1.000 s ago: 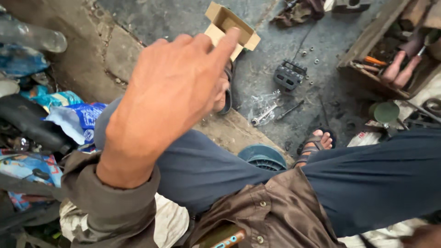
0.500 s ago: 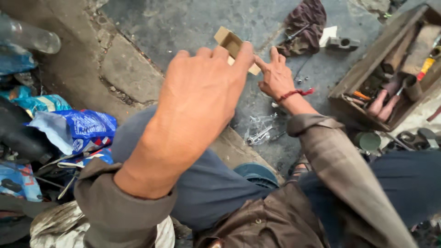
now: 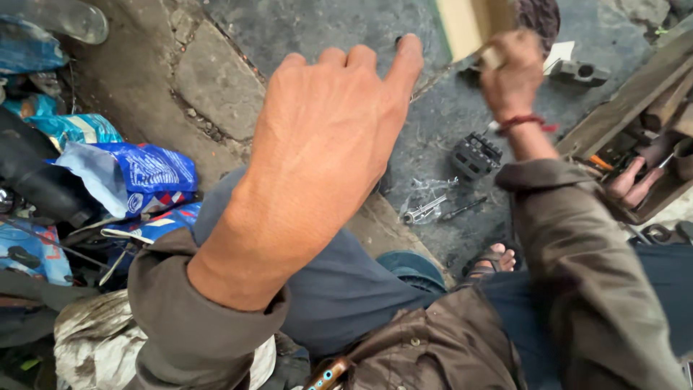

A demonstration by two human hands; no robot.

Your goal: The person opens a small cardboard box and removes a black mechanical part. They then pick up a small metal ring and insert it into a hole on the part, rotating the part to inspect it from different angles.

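Right hand (image 3: pixel 514 72) grips small cardboard box (image 3: pixel 473 25) by lower edge, fingers closed on it, box lifted clear of ground at top of view. Left hand (image 3: pixel 325 155) raised in foreground, fingers loosely curled, holds nothing. Box picked up; contents not visible, nothing taken out yet. Black pedal (image 3: pixel 476 155) and loose metal parts (image 3: pixel 426 206) lie untouched on dark ground below. Wooden toolbox (image 3: pixel 635 94) at right.

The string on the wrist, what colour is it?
Red; the wrist string shows clearly on the right hand in the head view.
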